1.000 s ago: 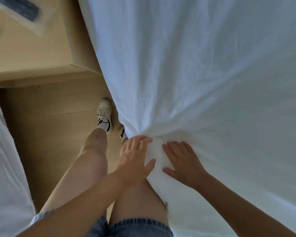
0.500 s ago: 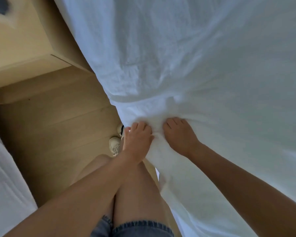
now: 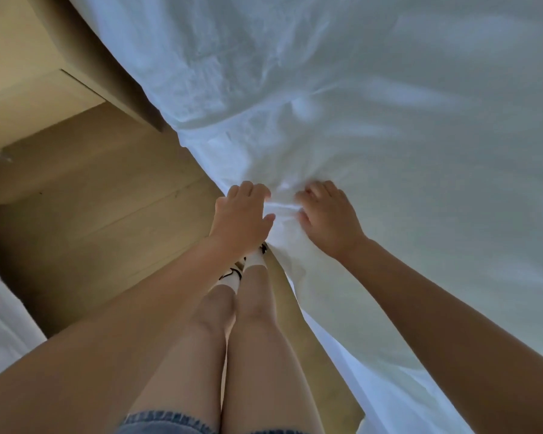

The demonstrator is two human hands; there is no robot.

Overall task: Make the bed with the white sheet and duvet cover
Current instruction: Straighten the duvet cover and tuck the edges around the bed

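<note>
A white sheet (image 3: 389, 120) covers the bed across the right and top of the view, wrinkled and bunched at its side edge. My left hand (image 3: 242, 217) grips the bunched edge from the left. My right hand (image 3: 329, 217) grips the same fold from the right, fingers curled into the cloth. The two hands are close together with a ridge of fabric between them. Below them the sheet edge hangs down along the bed side toward the floor.
A light wooden nightstand (image 3: 29, 83) stands at the upper left, tight against the bed. Wooden floor (image 3: 91, 220) lies between the beds. Another white-covered bed (image 3: 0, 321) shows at the lower left. My legs and shoes stand right beside the bed edge.
Both hands have stayed on the bunched sheet edge, closing their fingers into the fabric. My feet have come together under the hands and the view has shifted along the bed side.
</note>
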